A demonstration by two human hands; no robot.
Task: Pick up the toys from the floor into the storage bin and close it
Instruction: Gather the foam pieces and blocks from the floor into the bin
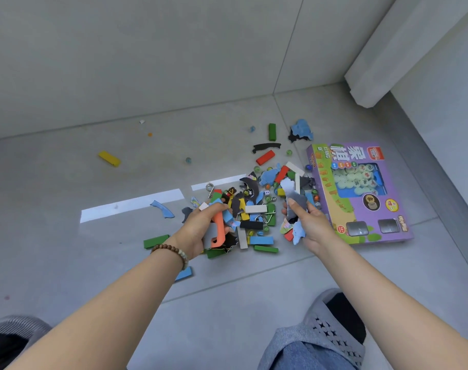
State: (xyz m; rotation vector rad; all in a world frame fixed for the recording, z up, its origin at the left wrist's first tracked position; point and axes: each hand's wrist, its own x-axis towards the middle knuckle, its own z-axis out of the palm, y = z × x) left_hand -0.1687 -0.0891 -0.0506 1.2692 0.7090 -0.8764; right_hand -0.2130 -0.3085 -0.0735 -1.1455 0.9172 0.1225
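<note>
Grey floor (94,263), left hand (198,231), right hand (313,225) gripping pieces (219,229), covering toy pile (256,209)

Toy pile (256,209) on floor (67,182), blocks (261,240), foam bits (270,176), marbles (289,152); purple chess box (361,193) adj.; yellow block (109,158) apart

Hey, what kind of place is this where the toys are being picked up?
Most likely a corner of a room at home: grey floor tiles meet a plain wall, a purple chess-set box and coloured blocks lie strewn about, and the person wears a grey slipper.
</note>
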